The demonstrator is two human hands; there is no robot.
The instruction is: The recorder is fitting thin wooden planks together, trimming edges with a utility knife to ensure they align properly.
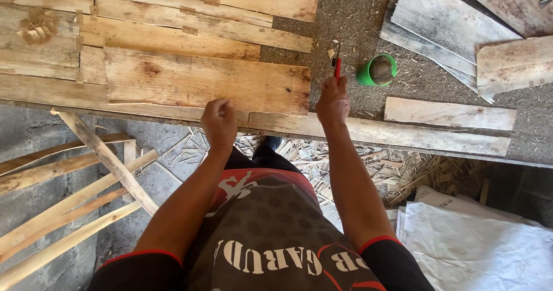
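Note:
My right hand (333, 102) is closed around a red-handled tool (337, 61) that points away from me, its metal tip over the gritty grey bench top. My left hand (219, 122) rests in a loose fist on the near edge of a wide pale plank (190, 81); whether it pinches anything small I cannot tell. A long narrow board (403, 135) runs along the bench's front edge under both hands.
A green cup (377, 71) stands just right of the tool. Several weathered planks (443, 20) lie at the far right, more boards (173, 14) at the far left. Thin wood strips (69, 204) lean at lower left. White sacks (478, 245) and wood scraps lie on the floor.

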